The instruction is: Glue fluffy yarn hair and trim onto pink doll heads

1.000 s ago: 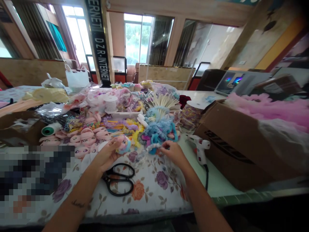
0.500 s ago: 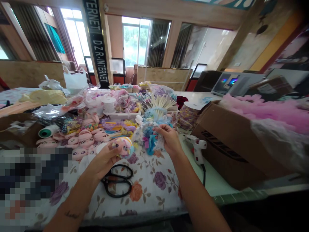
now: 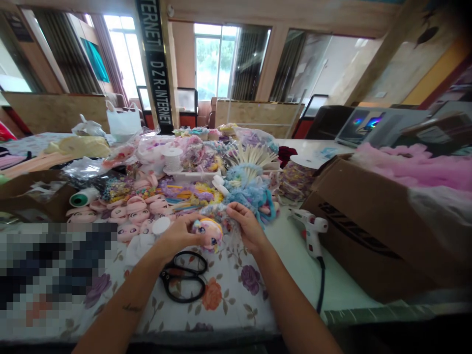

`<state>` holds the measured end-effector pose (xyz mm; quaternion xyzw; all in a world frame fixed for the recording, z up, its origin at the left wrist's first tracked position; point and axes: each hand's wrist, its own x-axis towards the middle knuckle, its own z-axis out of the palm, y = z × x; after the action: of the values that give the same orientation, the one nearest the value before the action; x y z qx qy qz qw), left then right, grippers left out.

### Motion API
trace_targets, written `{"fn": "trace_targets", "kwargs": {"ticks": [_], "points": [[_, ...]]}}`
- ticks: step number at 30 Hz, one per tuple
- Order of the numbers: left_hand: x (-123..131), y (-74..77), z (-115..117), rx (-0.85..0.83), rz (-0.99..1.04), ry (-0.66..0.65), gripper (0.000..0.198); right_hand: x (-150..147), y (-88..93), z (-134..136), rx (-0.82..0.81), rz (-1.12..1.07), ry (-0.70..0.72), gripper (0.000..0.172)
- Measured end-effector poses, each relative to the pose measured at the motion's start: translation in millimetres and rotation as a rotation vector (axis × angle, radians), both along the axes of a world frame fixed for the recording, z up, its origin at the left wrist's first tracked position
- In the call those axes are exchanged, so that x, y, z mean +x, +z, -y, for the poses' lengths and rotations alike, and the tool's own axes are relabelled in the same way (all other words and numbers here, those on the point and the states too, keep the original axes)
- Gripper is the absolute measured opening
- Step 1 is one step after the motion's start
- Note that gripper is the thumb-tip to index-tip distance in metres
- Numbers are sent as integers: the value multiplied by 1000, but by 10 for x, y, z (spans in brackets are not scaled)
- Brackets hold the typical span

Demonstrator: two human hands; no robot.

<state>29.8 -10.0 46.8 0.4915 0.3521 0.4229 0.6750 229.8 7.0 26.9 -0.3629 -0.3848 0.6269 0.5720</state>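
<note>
My left hand (image 3: 180, 237) is closed around a small plush doll head (image 3: 209, 235) with a painted face and a yellow-orange band. Close beside it, my right hand (image 3: 246, 225) is pinching a whitish, lacy trim (image 3: 231, 227), which hangs next to the doll head. The fingers hide part of that trim, and whether it is joined to the head I cannot tell. Black-handled scissors (image 3: 184, 276) lie on the cloth below my left hand. Light-blue fluffy trim (image 3: 250, 189) is heaped just beyond my right hand.
A white glue gun (image 3: 313, 231) with a black cord lies at right, before a cardboard box (image 3: 361, 231) holding pink tulle (image 3: 398, 167). Several doll heads (image 3: 138, 211) are piled at left, near a thread cone (image 3: 84, 196). White spools (image 3: 172, 161) and bagged trims stand behind.
Both hands have drawn together, bringing the doll head rightward to the lacy trim. The blue fluffy strand that hung under my right hand is now off to its right.
</note>
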Motion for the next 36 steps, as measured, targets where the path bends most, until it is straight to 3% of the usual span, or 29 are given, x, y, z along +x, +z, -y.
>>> {"fn": "trace_targets", "kwargs": {"ticks": [8,14,24,30,36], "points": [[-20,-120,-51,27,183,-47,28,31,-66,43,41,12,126,38],[30,-247,-25,49,167,-128,26,-64,-145,-19,52,-5,-130,36],[-50,-207,-25,-1,255,78,29,44,-81,22,-45,144,-202,38],[-35,-213,-21,24,192,27,28,28,-121,29,31,241,-153,28],[-8,-224,-20,24,109,86,38,6,-188,7,80,321,-110,25]]}}
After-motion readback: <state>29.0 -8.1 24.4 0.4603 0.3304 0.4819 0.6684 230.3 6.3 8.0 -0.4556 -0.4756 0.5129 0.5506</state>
